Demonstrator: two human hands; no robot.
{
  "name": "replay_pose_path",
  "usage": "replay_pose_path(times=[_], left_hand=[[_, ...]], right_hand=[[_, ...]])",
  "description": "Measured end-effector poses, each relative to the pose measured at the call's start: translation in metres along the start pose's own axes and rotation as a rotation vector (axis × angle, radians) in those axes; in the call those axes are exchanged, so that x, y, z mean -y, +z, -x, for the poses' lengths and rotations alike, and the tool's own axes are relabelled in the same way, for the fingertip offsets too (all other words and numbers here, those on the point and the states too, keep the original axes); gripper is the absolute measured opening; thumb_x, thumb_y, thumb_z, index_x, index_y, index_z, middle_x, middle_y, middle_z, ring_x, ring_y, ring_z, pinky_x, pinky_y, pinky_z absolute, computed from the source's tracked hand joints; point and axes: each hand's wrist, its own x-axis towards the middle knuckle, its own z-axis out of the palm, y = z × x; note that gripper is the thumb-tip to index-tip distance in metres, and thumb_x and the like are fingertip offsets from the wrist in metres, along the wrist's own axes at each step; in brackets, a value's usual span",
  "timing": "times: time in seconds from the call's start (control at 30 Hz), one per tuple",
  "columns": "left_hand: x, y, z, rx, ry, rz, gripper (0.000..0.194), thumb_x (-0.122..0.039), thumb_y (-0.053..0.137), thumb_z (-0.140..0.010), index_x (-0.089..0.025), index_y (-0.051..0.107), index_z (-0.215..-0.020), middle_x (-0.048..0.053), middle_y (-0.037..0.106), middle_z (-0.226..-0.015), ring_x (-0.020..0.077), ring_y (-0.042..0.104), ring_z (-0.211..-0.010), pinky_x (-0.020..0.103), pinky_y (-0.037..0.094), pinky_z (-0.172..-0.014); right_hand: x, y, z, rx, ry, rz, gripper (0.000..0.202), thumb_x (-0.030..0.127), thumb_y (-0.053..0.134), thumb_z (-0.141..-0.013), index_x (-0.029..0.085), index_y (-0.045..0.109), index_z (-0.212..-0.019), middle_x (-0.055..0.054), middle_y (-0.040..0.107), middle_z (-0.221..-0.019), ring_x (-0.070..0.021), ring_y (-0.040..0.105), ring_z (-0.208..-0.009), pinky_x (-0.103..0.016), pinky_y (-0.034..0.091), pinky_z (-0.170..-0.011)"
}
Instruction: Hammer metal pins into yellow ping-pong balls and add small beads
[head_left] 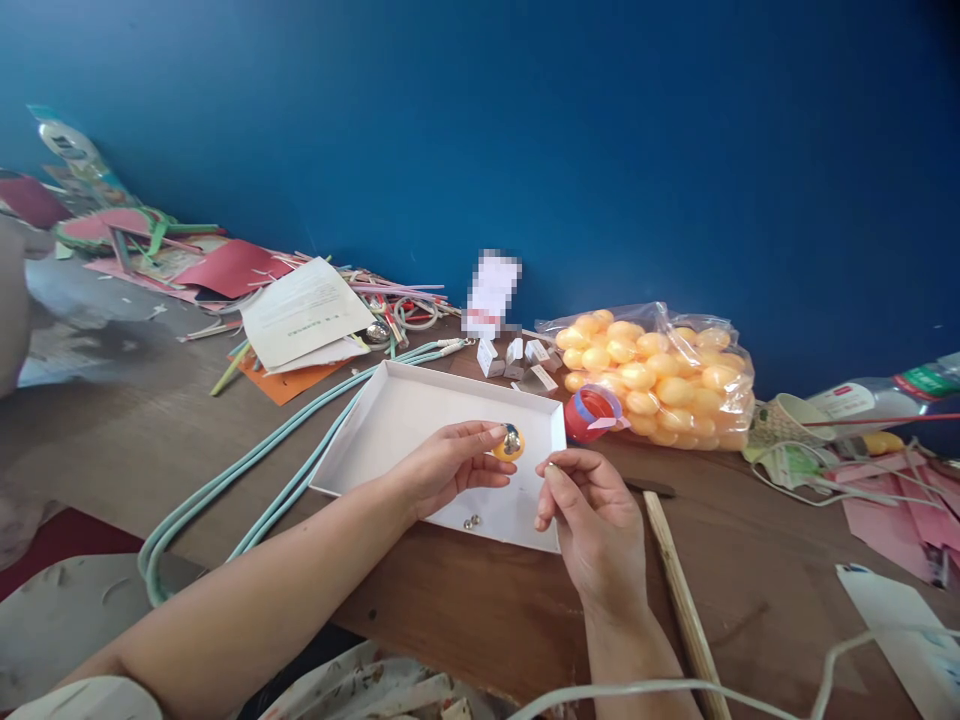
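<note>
Above the right part of a shallow white tray (420, 400), my left hand (457, 465) holds a small yellow ball (509, 444) with a shiny metallic patch on it, between thumb and fingers. Close to its right, my right hand (596, 510) is closed in a pinch at the tray's right edge. A tiny shiny piece (553, 466) shows at its fingertips, too small to name. Small silver beads (471, 522) lie in the tray near its front edge.
A clear bag of yellow-orange balls (660, 375) stands behind right, beside a red tape roll (591, 412). Mint cords (277, 440) curve along the left. A wooden stick (682, 590), a white cable (645, 688), papers (304, 312) and paper scraps lie around.
</note>
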Motion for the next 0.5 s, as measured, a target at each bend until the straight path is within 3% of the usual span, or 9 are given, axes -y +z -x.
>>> replay_pose_path(times=[0.2,0.5], left_hand=[[-0.0007,0.0021,0.0010,-0.008,-0.005,-0.005,0.018,-0.024,0.062,-0.083,-0.010,0.064,-0.093,0.009,0.066,-0.089,0.0132,0.067,-0.071,0.020,0.056,-0.062],[-0.0011,0.0030,0.0010,0.010,0.001,-0.005,0.022,-0.027,0.067,-0.079,-0.010,0.064,-0.093,0.009,0.067,-0.091,0.0131,0.067,-0.071,0.021,0.056,-0.063]], right_hand=[[-0.0017,-0.0002,-0.0014,0.037,-0.019,0.027,0.009,0.025,0.065,-0.084,0.019,0.066,-0.090,-0.003,0.068,-0.083,-0.0064,0.055,-0.055,-0.021,0.048,-0.052],[0.0047,0.0047,-0.0033,0.025,-0.057,-0.117,0.005,0.020,0.067,-0.081,0.021,0.063,-0.084,0.001,0.065,-0.082,-0.0042,0.052,-0.050,-0.017,0.045,-0.045]])
